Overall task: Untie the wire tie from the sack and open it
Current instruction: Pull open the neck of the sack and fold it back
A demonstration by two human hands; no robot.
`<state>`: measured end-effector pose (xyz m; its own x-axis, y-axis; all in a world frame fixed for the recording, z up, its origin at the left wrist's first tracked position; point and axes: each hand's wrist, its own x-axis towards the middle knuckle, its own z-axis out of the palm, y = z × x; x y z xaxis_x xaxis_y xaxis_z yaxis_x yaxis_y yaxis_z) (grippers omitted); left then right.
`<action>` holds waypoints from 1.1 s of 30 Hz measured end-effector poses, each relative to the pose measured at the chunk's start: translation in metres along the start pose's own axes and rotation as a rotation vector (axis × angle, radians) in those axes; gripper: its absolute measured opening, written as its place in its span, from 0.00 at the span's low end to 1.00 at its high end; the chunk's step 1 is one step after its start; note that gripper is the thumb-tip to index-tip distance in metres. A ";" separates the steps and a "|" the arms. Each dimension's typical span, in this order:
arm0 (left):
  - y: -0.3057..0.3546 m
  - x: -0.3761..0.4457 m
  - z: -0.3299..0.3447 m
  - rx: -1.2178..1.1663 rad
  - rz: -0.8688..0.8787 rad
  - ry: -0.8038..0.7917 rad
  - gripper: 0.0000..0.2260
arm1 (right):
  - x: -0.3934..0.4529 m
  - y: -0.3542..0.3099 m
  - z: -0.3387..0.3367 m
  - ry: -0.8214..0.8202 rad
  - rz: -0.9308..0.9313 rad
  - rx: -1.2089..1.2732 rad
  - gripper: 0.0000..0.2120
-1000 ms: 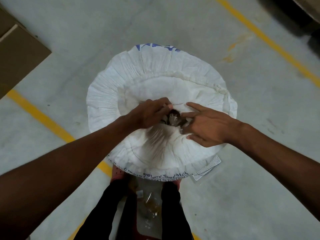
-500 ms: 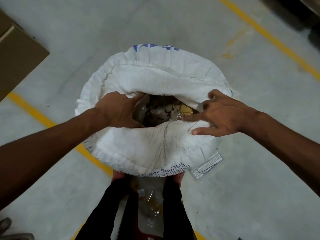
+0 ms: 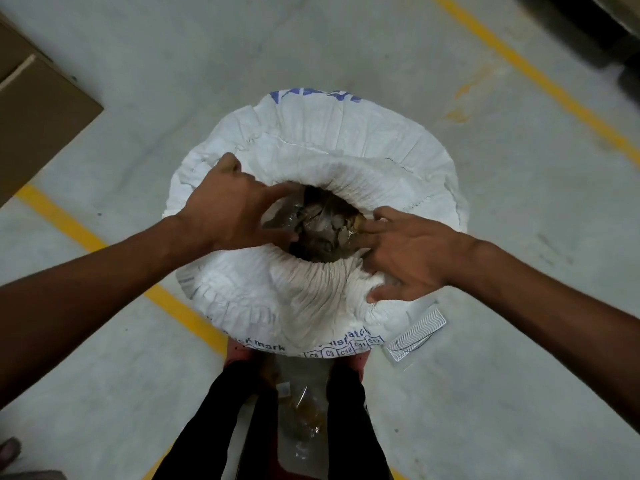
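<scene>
The white sack (image 3: 311, 188) is standing upright on the grey floor (image 3: 519, 393), just beyond the person's dark trouser legs (image 3: 353, 427), and its mouth is gaping now, where a second ago it was pinched shut in a tight gather under both hands. The left hand (image 3: 232, 209) is working the left lip, fingers hooked over the edge and drawing the cloth outward, a loose grip on the fabric alone. The right hand (image 3: 412, 251) is spreading flat on the near right rim, fingers splayed and pressing the pleated cloth down, clamped on nothing. Between them the dark, crumpled contents (image 3: 325, 226) are showing, looking like plastic-wrapped pieces. No wire tie is visible anywhere, so the untying looks finished and the opening is well along. The near lip is still bunched in folds, so widening and rolling it back seems to be what remains. A small patterned tag (image 3: 415, 334) is lying on the floor near right of the sack.
</scene>
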<state>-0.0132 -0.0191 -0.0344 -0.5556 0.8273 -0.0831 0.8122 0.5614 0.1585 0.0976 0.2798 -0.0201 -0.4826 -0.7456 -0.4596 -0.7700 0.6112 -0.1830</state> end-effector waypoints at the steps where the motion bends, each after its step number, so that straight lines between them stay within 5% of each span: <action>1: 0.003 0.002 0.002 -0.121 0.021 0.032 0.29 | 0.005 -0.003 0.002 0.000 0.006 0.025 0.30; 4: 0.015 0.014 0.012 -0.561 -0.024 -0.196 0.17 | 0.014 -0.011 0.004 0.076 0.028 0.260 0.23; 7: 0.014 0.032 0.027 -0.705 -0.113 -0.281 0.31 | 0.020 -0.019 0.000 0.063 0.072 0.433 0.25; 11: 0.008 0.062 0.019 -0.513 -0.139 -0.132 0.35 | 0.022 -0.027 0.002 0.034 0.058 0.511 0.15; 17: 0.010 0.077 0.000 -0.243 -0.154 -0.062 0.29 | 0.025 -0.041 -0.009 -0.070 0.073 0.543 0.24; 24: 0.047 0.018 0.041 -0.501 -0.309 -0.005 0.15 | 0.045 -0.009 -0.028 0.434 0.401 0.761 0.09; 27: 0.048 -0.012 0.055 -0.539 -0.398 0.026 0.24 | 0.056 0.012 -0.024 0.381 0.536 0.692 0.13; 33: 0.016 -0.036 0.045 -0.168 -0.479 0.053 0.47 | 0.044 0.034 -0.019 0.179 0.598 0.475 0.35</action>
<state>0.0276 -0.0394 -0.0735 -0.8705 0.4729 -0.1362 0.4265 0.8630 0.2707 0.0420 0.2627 -0.0305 -0.8499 -0.2608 -0.4579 -0.1164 0.9404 -0.3195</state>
